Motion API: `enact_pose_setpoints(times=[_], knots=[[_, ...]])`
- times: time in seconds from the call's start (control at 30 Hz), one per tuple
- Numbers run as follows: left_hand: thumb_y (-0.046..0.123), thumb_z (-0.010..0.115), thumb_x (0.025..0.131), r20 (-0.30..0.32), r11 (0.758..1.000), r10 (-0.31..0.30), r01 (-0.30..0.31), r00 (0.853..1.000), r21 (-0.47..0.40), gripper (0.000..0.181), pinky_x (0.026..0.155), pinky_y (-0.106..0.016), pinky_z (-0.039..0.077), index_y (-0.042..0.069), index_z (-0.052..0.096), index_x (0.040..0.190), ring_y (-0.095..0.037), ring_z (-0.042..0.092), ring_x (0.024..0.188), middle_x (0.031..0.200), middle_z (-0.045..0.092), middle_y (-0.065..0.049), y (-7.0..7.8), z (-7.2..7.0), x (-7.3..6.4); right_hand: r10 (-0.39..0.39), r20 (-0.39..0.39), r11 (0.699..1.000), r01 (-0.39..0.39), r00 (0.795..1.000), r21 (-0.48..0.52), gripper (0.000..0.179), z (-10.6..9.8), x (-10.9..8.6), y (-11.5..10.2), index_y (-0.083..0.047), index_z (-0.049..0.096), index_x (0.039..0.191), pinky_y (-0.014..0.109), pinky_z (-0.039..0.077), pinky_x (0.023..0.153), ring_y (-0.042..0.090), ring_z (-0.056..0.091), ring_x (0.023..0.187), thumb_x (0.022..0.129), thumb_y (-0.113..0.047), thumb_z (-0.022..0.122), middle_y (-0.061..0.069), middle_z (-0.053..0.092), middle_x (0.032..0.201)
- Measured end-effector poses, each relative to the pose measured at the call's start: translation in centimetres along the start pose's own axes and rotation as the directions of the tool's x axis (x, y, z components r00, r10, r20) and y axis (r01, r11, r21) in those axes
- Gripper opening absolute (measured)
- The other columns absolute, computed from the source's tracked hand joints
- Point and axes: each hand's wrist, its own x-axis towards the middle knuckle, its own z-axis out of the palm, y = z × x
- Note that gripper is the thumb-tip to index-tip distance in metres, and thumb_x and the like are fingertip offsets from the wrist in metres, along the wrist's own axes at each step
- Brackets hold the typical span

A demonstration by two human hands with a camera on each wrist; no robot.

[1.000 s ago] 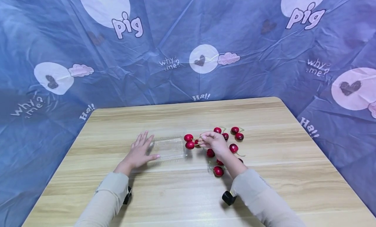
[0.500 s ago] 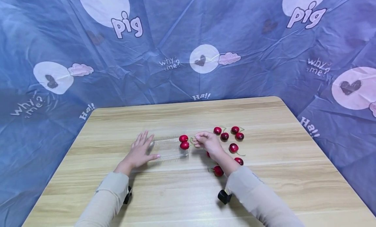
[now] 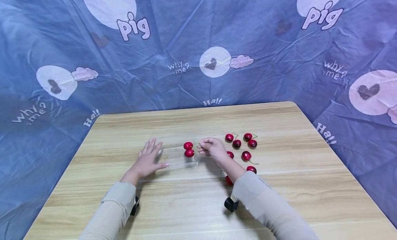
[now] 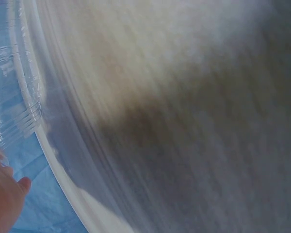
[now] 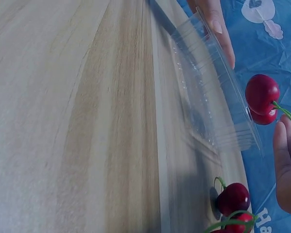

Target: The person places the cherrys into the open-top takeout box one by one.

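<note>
"Cherries point(image 3: 237, 144) on the table point(image 3: 186, 205): how many do you count?"

"Eight in the head view, all to the right of the plastic container point(image 3: 176, 159). The right forearm point(image 3: 234, 167) crosses in front of that group and hides part of two, so I can't tell whether more lie beneath it."

"And off the table?"

"Two, side by side: the held cherries point(image 3: 189, 153). The right hand point(image 3: 214, 150) has its thumb and fingers pinched on their stems point(image 5: 282, 109), and the fruits are over the container's right end. I can't tell whether they touch its rim."

"What's the left hand point(image 3: 147, 161) doing?"

"Its fingers are spread apart at the container's left end, covering that part of it."

"How many containers?"

"One, clear and shallow."

"What else?"

"Two pale sleeves point(image 3: 273, 212), two black devices point(image 3: 231, 204) at the wrists, and blue printed cloth point(image 3: 173, 81) behind the table."
</note>
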Motion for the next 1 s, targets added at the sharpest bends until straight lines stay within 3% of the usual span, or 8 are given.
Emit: enact_pose_setpoints(times=[0.3, 0.53, 0.83, 1.0], knots=[[0.055, 0.055, 0.073, -0.013, 1.0, -0.002, 0.003, 1.0, 0.008, 0.088, 0.094, -0.059, 0.008, 0.007, 0.02, 0.137, -0.038, -0.001, 0.127, 0.142, 0.001, -0.016, 0.1, 0.1, 0.0, -0.014, 0.04, 1.0, 0.013, 0.999, 0.011, 0.017, 1.1, 0.5, -0.1, 0.019, 0.05, 0.096, 0.024, 0.05, 0.06, 0.011, 0.058, 0.056, 0.082, 0.009, 0.046, 0.023, 0.061, 0.079], [0.062, 0.051, 0.072, 0.003, 1.0, -0.012, 0.012, 1.0, 0.007, 0.092, 0.095, -0.059, 0.008, 0.007, 0.017, 0.138, -0.036, -0.003, 0.127, 0.143, -0.002, -0.015, 0.1, -0.1, 0.0, 0.012, 0.046, 1.0, -0.012, 0.999, -0.009, 0.017, 1.5, 0.8, -0.1, 0.016, 0.052, 0.096, 0.026, 0.051, 0.061, 0.013, 0.058, 0.058, 0.082, 0.008, 0.048, 0.028, 0.059, 0.085], [0.063, 0.05, 0.072, -0.003, 1.0, -0.004, 0.004, 1.0, 0.007, 0.093, 0.095, -0.059, 0.008, 0.006, 0.017, 0.138, -0.037, -0.001, 0.127, 0.142, 0.0, -0.017, 0.1, -0.1, 0.1, 0.02, 0.061, 0.997, -0.016, 0.998, -0.071, 0.013, 2.1, 1.3, -0.1, 0.015, 0.054, 0.092, 0.039, 0.048, 0.071, 0.015, 0.059, 0.059, 0.082, 0.007, 0.049, 0.032, 0.057, 0.09], [0.06, 0.053, 0.072, -0.001, 1.0, -0.007, 0.007, 1.0, -0.001, 0.092, 0.094, -0.059, 0.007, 0.006, 0.018, 0.138, -0.036, -0.002, 0.127, 0.143, -0.001, -0.016, 0.2, -0.1, 0.1, 0.03, 0.078, 0.994, -0.021, 0.997, -0.11, 0.015, 2.5, 1.4, -0.2, 0.015, 0.054, 0.093, 0.038, 0.049, 0.071, 0.016, 0.059, 0.06, 0.082, 0.006, 0.051, 0.03, 0.058, 0.088]])
